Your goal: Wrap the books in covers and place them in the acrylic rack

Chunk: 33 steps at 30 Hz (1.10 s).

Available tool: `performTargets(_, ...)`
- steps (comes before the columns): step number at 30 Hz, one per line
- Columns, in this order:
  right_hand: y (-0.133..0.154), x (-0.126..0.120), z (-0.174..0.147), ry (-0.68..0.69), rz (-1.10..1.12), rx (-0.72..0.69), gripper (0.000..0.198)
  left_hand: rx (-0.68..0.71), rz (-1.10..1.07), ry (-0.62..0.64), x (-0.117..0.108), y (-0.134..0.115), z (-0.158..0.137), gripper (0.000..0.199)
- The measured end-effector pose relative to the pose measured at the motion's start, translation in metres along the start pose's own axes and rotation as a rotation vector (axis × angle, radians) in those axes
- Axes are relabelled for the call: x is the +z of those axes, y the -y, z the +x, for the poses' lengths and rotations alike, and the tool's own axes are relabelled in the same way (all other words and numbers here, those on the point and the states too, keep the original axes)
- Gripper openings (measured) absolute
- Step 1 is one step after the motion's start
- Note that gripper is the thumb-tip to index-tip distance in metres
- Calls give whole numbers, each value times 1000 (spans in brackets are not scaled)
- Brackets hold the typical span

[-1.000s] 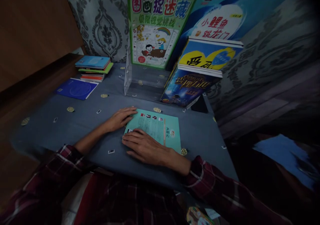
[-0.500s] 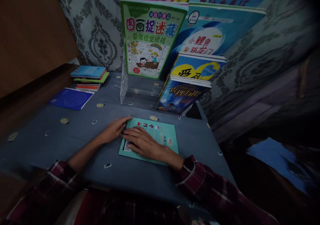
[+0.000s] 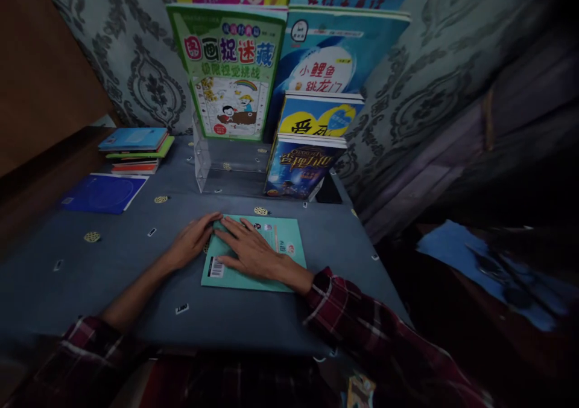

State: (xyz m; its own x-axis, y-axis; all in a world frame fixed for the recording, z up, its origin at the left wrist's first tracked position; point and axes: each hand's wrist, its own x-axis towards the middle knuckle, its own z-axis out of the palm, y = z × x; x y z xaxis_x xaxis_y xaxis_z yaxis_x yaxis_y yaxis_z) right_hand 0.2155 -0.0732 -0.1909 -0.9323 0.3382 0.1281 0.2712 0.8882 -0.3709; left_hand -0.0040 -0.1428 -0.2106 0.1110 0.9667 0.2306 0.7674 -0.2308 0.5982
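Note:
A mint-green book (image 3: pixel 293 260) lies closed on the table with its printed side up; a barcode and small portraits show on it. My right hand (image 3: pixel 251 250) rests flat on the book with its fingers spread, covering part of the print. At the book's upper left corner is my left hand (image 3: pixel 192 239), with fingers stretched out along the edge. Its fingertips come close to those of my right hand; whether they press on the cover I cannot tell.
Beyond the book stands a clear rack (image 3: pixel 202 163) holding a green picture book (image 3: pixel 230 73), a dark blue book (image 3: pixel 302 169) and several others. Left are a stack of books (image 3: pixel 134 145) and a blue booklet (image 3: pixel 104 192). A dark flat object (image 3: pixel 329 189) lies behind the rack's right side.
My right hand has slid towards the book's top left corner and its fingers have spread. The book lies a little straighter. The camera view has turned to the right.

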Motion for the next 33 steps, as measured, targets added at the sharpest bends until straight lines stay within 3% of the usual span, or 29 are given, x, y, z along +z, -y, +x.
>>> performTargets(11,-46,-16,-54,-88,11,181,54,77,318,63,-1,-8,3,55)
performTargets(17,-79,-21,-87,-230,211,269,46,99,450,149,-5,-20,12,53)
performTargets(24,-86,-25,-94,-375,517,345,45,115,629,153,2,-48,18,42)
performTargets(29,-90,-28,-95,-494,645,409,52,197,570,187,25,-67,29,40)
performTargets(33,-94,-29,-96,-537,672,417,60,317,460,292,39,-86,44,43)
